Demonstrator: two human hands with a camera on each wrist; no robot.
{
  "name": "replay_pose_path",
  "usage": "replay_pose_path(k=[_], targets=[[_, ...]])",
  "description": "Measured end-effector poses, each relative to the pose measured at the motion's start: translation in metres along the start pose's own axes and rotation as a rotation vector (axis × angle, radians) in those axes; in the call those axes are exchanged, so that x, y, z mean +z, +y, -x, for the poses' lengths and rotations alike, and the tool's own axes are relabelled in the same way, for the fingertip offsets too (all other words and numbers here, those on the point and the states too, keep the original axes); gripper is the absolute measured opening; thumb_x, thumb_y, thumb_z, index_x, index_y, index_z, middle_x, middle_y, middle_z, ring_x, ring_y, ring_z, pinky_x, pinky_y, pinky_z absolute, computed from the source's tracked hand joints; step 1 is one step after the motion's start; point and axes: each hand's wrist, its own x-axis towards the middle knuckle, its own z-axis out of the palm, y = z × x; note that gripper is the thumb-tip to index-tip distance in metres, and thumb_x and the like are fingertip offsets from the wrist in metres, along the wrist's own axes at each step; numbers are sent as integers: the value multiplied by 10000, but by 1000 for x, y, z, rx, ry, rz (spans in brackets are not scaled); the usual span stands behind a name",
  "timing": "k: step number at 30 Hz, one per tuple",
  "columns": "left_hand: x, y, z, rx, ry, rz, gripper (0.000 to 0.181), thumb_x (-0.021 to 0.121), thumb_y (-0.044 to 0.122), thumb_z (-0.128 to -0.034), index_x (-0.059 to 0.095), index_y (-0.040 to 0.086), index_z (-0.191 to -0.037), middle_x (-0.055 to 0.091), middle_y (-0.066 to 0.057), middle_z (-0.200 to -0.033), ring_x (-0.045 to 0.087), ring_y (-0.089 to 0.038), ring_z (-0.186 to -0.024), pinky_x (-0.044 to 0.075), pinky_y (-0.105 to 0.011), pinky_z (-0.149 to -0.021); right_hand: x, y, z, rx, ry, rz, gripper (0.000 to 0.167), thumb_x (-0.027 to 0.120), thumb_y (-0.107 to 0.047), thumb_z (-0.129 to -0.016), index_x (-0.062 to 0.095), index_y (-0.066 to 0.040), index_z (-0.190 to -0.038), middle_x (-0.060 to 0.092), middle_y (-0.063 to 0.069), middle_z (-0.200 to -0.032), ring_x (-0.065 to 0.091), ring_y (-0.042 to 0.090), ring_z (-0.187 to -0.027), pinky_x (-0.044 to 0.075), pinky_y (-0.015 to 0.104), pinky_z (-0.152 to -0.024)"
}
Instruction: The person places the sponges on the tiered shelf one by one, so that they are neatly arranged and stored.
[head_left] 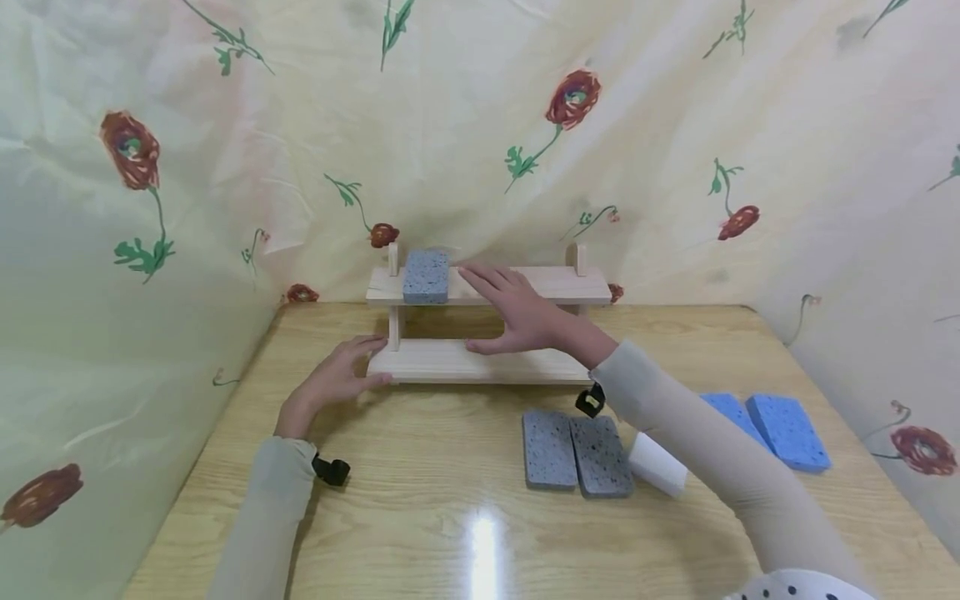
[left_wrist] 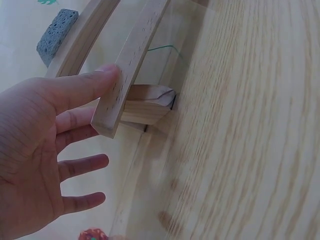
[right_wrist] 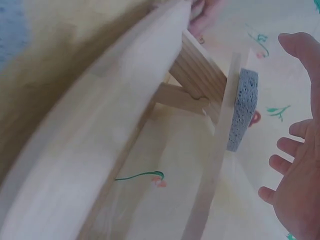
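A wooden two-tier rack (head_left: 487, 360) stands against the back cloth. On the left part of its upper shelf lies a grey speckled sponge (head_left: 427, 277), also visible in the right wrist view (right_wrist: 243, 109). My left hand (head_left: 336, 377) is at the left end of the lower shelf; in the left wrist view the hand (left_wrist: 40, 150) has its thumb on the shelf board (left_wrist: 131, 65) and other fingers behind it. My right hand (head_left: 525, 315) is over the rack's middle, right of the sponge, fingers extended and holding nothing; the right wrist view shows this hand (right_wrist: 300, 165) with fingers spread.
Two grey sponges (head_left: 550, 450) lie side by side on the table (head_left: 405, 500) in front of the rack. Right of them are a white block (head_left: 657, 464), partly under the right sleeve, and two blue sponges (head_left: 787, 432). Flowered cloth (head_left: 465, 125) hangs behind and at both sides.
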Motion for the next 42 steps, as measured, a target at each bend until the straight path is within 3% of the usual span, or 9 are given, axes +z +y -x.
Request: replay_pose_path(k=[9,16,22,33,42], targets=[[0,0,0,-10,-8,13,721,737,339,-949,446,16,-1524,373,-235,-1602,312,-484,-1478,255,-654,-1205,15,-4,51,-59,3,17,1096,749,-574,-852,154,-105,-1643,209,110,-1695,242,337,-1532,218,626,-1208],[-1,2,2,3,-15,30,711,735,313,-954,445,-14,-1515,377,-253,-1594,308,-485,-1479,254,-650,-1206,30,-4,90,-26,-62,-19,1102,768,-528,-856,116,-132,-1651,175,112,-1701,249,373,-1515,234,637,-1187],[-1,1,3,8,-21,31,706,723,321,-962,443,-18,-1515,372,-263,-1592,309,-491,-1475,256,-659,-1198,40,-2,119,4,-93,-30,1091,766,-545,-844,172,-83,-1634,221,140,-1681,285,380,-1480,261,645,-1152],[-3,3,3,-2,-28,29,719,725,319,-961,427,-11,-1527,356,-258,-1603,297,-491,-1481,255,-667,-1195,58,-1,157,50,-153,-50,1169,774,-634,-792,174,-96,-1639,258,113,-1676,308,342,-1472,306,626,-1156],[-1,2,2,-5,-30,26,716,726,325,-960,433,1,-1528,360,-251,-1603,297,-486,-1485,258,-664,-1196,71,-2,179,29,-210,-21,1191,734,-723,-776,229,-47,-1616,307,146,-1648,347,354,-1456,281,655,-1157]])
